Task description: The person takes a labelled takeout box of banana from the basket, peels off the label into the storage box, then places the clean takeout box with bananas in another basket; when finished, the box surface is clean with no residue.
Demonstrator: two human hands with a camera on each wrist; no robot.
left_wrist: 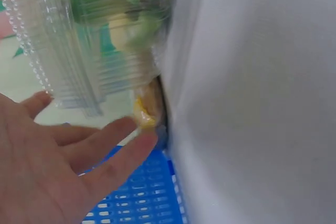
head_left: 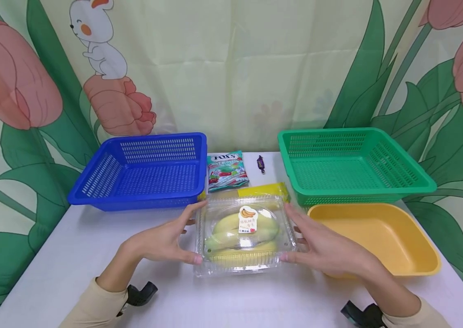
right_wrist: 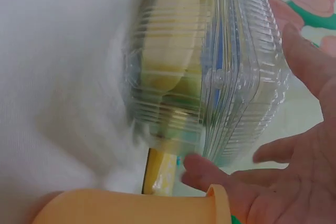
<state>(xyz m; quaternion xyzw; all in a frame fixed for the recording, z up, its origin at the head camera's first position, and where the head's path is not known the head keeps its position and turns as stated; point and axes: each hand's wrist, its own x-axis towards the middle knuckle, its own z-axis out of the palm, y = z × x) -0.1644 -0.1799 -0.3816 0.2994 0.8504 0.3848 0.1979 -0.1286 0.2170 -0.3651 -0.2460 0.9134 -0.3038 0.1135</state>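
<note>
A clear plastic clamshell box (head_left: 247,234) of bananas (head_left: 241,234), with a white banana label (head_left: 248,219) on its lid, sits at the middle of the table. My left hand (head_left: 165,239) is at its left side, thumb by the near corner and fingers spread toward the far one. On the opposite side my right hand (head_left: 321,243) lies the same way, thumb near the front right corner. Both wrist views show fingers spread beside the box, not curled round it; whether the fingertips touch it I cannot tell. Behind the box lies a yellow packet (head_left: 264,190), partly hidden.
A blue basket (head_left: 137,200) stands back left and a green basket (head_left: 362,191) back right. In front of the green one is a yellow basin (head_left: 379,228), close to my right hand. A Fox's candy bag (head_left: 227,171) and a small purple-wrapped candy (head_left: 261,164) lie between the baskets.
</note>
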